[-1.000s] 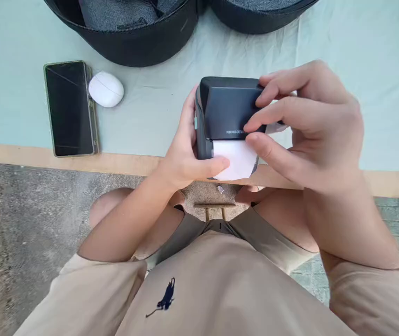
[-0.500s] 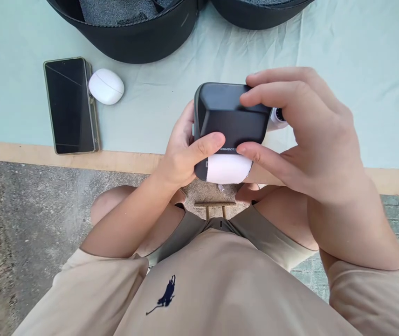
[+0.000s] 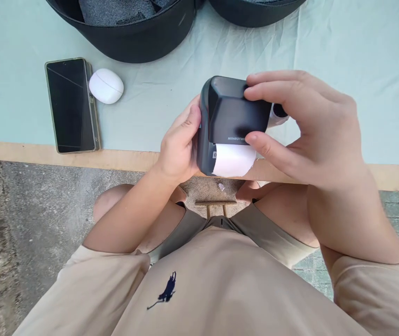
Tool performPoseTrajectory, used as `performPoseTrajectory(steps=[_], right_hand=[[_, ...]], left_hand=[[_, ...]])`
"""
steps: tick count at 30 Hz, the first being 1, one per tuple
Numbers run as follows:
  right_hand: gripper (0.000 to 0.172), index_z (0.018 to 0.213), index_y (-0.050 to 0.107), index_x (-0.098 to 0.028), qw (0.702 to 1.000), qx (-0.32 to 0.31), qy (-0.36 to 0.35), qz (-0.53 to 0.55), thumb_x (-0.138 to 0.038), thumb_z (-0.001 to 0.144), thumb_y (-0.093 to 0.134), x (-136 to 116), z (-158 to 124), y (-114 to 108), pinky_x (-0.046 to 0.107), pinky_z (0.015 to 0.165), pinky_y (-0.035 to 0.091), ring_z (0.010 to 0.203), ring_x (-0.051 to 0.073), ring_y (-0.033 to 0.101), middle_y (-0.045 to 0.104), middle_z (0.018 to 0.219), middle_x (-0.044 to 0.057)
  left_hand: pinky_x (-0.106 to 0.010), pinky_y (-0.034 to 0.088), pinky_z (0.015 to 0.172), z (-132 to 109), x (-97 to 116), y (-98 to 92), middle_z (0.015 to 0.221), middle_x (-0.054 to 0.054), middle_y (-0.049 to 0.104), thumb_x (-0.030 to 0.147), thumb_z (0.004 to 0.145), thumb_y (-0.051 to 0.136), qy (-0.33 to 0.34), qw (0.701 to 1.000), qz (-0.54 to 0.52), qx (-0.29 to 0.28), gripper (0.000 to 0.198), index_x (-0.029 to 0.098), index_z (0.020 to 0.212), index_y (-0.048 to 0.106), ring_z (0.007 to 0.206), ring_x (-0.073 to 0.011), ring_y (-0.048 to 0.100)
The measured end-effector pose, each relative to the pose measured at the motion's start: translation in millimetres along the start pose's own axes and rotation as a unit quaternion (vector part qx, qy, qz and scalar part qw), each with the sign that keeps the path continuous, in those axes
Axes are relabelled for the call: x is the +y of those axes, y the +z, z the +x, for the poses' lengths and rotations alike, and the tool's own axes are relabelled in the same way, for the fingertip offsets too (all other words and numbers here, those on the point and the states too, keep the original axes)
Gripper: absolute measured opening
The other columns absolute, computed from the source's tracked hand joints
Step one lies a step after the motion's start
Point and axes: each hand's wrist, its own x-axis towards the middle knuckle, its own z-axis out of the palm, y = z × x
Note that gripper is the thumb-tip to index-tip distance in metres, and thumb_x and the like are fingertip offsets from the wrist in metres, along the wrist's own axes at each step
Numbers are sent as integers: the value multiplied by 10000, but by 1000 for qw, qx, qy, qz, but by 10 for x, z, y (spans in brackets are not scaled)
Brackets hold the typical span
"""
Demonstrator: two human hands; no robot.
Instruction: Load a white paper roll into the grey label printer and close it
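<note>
- Beige shirt point(image 3: 213, 289) fills the near edge of the view, with bare knees just beyond it.
- Above the knees, at the table's wooden edge point(image 3: 63, 156), a black printer point(image 3: 236, 116) is held between both hands, tilted towards the person.
- A white paper roll point(image 3: 232, 159) shows at the printer's near end.
- The left hand point(image 3: 176, 147) is closed against the printer's left side, thumb lying along its edge.
- The right hand point(image 3: 311, 128) pinches the printer from the right: fingers curled over its top, thumb pressed on the front just above the paper.
- Farther out, a pale green cloth point(image 3: 342, 51) covers the table.
- A dark phone point(image 3: 72, 105) lies well to the left of the hands, a white earbud case point(image 3: 106, 86) just beside it.
- Farthest, a black zip case point(image 3: 129, 28) lies open.
</note>
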Motion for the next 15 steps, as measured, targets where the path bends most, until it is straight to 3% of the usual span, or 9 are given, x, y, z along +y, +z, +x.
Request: performPoseTrajectory(steps=[6,11,15], right_hand=[[513,1246,471,-244,1000,-15,-4,1,-332,771,643,8,-5,-19,327,838,539,1196,202,529,519,1319,61],[584,1298,407,-278,999,-25,-15,-14,-365,770,641,3,-12,-15,347,836,533,1213,216,512,491,1348,54],[514,1240,471,-237,999,9,-29,-26,-351,768,642,-3,-14,-23,349,906,505,1174,221,531,538,1280,73]], left_hand=[[-366,450,1044,7,19,54,1056,-49,680,375,930,375,-3,998,-5,68,316,208,967,641,1340,-246,420],[-378,407,1088,-8,24,62,1106,-45,650,290,967,278,20,1000,-7,14,364,140,926,607,1339,-218,421],[-367,434,1063,-5,17,55,1120,-32,651,389,943,325,-5,999,-49,9,363,182,1048,603,1337,-228,422]])
